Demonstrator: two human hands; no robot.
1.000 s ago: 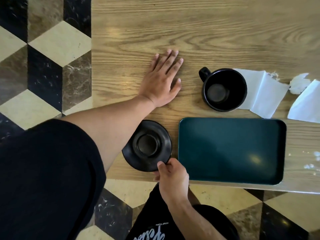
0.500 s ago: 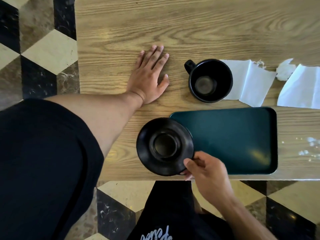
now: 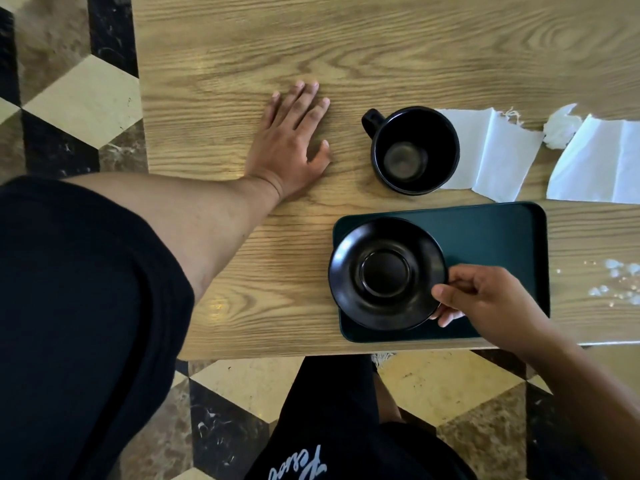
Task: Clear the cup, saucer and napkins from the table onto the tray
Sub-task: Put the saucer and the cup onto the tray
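Note:
My right hand (image 3: 485, 299) pinches the right rim of a black saucer (image 3: 384, 271), which is over the left end of the dark green tray (image 3: 502, 230); I cannot tell whether it rests on the tray or hovers just above. A black cup (image 3: 415, 150) stands upright on the wooden table behind the tray, its handle pointing left. White napkins (image 3: 495, 154) lie flat right of the cup, a second one (image 3: 595, 164) and a crumpled bit (image 3: 561, 128) further right. My left hand (image 3: 291, 143) lies flat on the table, fingers spread, left of the cup.
The wooden table (image 3: 346, 46) has its left edge and near edge in view, with a patterned marble floor (image 3: 79, 98) beyond them. Small white crumbs (image 3: 613, 282) lie on the table right of the tray.
My right hand has carried the saucer rightward from the table's near edge to over the tray's left end. My left hand has stayed flat on the table.

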